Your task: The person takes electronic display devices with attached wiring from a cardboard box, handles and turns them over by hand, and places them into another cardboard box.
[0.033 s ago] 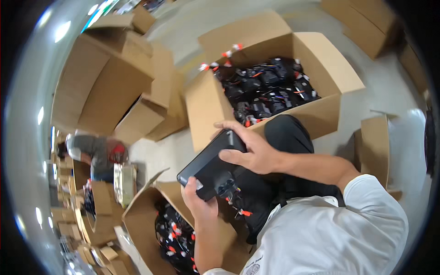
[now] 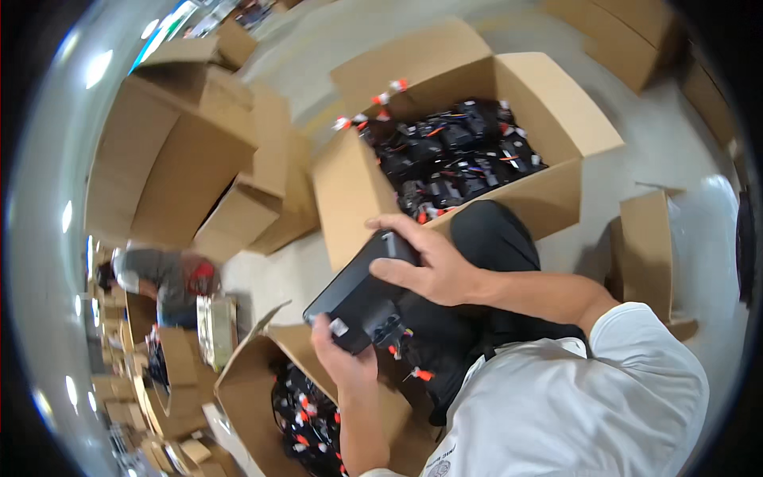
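A flat black rectangular plastic unit (image 2: 354, 290) is held between both hands, tilted, above my lap. A small white label (image 2: 339, 327) shows near its lower left corner. From a round fitting on its near side hang short wires with a red-orange connector (image 2: 422, 374). My left hand (image 2: 344, 355) grips the unit's lower left end, thumb on top beside the label. My right hand (image 2: 429, 266) closes round the upper right end, thumb across the face and fingers over the far edge. The unit's underside is hidden.
Ahead stands an open carton (image 2: 563, 191) of black wired parts. Another carton (image 2: 246, 374) at lower left holds similar parts with red-and-white connectors. Large cartons (image 2: 187, 171) stand at left; a smaller carton (image 2: 644, 254) is at right. A person (image 2: 163, 278) bends over at far left.
My left thumb has slid toward the unit's corner, so more of the white label shows. The whole view has shifted slightly; both hands still grip the unit.
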Motion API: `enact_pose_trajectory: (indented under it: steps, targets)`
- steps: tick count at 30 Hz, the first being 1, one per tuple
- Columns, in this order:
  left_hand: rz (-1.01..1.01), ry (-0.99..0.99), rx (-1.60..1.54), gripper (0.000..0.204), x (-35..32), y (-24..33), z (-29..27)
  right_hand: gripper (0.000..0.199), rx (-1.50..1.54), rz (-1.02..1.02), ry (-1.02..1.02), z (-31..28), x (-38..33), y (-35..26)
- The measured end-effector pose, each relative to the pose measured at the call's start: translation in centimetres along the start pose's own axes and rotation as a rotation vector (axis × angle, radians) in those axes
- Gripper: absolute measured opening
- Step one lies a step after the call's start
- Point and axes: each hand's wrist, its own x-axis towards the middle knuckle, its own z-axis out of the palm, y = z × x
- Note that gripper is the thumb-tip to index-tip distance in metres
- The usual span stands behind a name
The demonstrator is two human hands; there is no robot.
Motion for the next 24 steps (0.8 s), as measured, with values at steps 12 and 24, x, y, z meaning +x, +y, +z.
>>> enact_pose_trajectory:
  steps: [12, 24]
  targets:
    - [0.156, -0.221, 0.26, 0.079, 1.5, -2.4, 2.7, 0.059, -0.031, 0.076, -0.172, -7.2, 0.4, -0.5]
    - [-0.502, -0.936, 0.776, 0.02, 6.7, -4.1, 4.6, 0.049, 0.552, 0.255, 0.385, -20.6, 2.8, 1.0]
